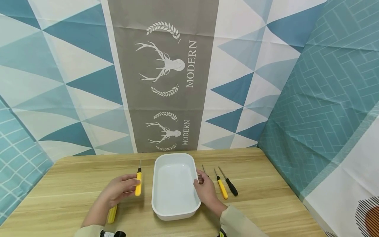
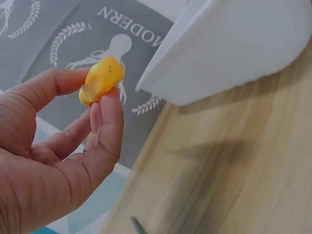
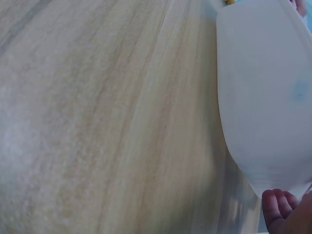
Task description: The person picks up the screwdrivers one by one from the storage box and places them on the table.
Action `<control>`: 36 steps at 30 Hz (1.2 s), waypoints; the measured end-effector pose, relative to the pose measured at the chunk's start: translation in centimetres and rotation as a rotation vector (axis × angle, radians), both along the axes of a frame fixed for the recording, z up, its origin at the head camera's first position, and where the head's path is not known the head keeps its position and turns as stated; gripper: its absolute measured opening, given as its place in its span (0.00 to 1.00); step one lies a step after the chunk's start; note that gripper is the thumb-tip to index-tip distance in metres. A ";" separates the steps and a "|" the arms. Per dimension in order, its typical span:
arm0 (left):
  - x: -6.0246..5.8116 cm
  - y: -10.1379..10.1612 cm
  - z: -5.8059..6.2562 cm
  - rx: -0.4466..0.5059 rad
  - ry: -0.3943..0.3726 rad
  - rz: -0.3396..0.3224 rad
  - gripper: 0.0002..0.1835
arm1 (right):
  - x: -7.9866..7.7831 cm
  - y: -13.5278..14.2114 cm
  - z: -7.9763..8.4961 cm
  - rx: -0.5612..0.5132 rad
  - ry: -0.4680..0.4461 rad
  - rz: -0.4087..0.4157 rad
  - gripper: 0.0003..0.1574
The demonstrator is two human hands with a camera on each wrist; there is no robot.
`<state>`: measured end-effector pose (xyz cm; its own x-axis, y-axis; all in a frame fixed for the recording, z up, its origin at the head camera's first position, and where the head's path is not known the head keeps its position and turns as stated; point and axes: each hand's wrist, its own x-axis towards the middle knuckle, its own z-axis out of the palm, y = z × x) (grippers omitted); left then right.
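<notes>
My left hand (image 1: 120, 188) pinches a screwdriver (image 1: 138, 184) by its yellow handle, between thumb and fingers. Its thin shaft points away, toward the wall. In the left wrist view the rounded butt of the handle (image 2: 103, 80) faces the camera, above the table. A white rectangular dish (image 1: 176, 181) with rounded corners stands just to the right of it, and no object shows inside. At the dish's right side my right hand (image 1: 207, 191) grips the rim, thumb at the edge and fingers outside. The right wrist view shows those fingertips (image 3: 275, 202) against the dish's outer wall.
Right of the dish lie a yellow-handled screwdriver (image 1: 222, 188) and a black-handled one (image 1: 231, 187). Another thin shaft (image 1: 203, 168) lies partly hidden behind my right hand. A yellow handle (image 1: 112, 214) shows beside my left forearm. A patterned cloth wall borders the wooden table (image 1: 260, 210).
</notes>
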<state>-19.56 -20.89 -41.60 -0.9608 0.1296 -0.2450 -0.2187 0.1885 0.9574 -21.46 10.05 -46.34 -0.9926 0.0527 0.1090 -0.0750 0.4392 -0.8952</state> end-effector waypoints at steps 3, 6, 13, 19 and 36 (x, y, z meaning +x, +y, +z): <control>0.2 -0.7 -0.1 -0.019 -0.021 0.011 0.36 | -0.1 0.0 -0.1 0.000 0.003 0.002 0.26; 0.4 -1.6 -0.2 -0.021 -0.042 0.013 0.37 | -0.1 0.0 -0.1 -0.002 0.004 0.002 0.26; 0.9 -3.9 -0.5 -0.028 -0.085 -0.003 0.40 | -0.1 0.0 -0.1 -0.002 -0.003 0.003 0.26; 1.4 -5.2 -0.8 -0.015 -0.092 -0.009 0.41 | -0.1 -0.1 -0.2 -0.001 -0.005 -0.006 0.26; 1.6 -8.4 -2.1 -0.072 -0.129 0.034 0.40 | 0.0 0.0 0.1 -0.004 0.002 0.006 0.27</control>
<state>-17.93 -29.34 -43.73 -0.9243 0.0753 -0.3743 -0.3465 0.2460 0.9052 -21.42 10.07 -46.21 -0.9927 0.0475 0.1109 -0.0794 0.4351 -0.8969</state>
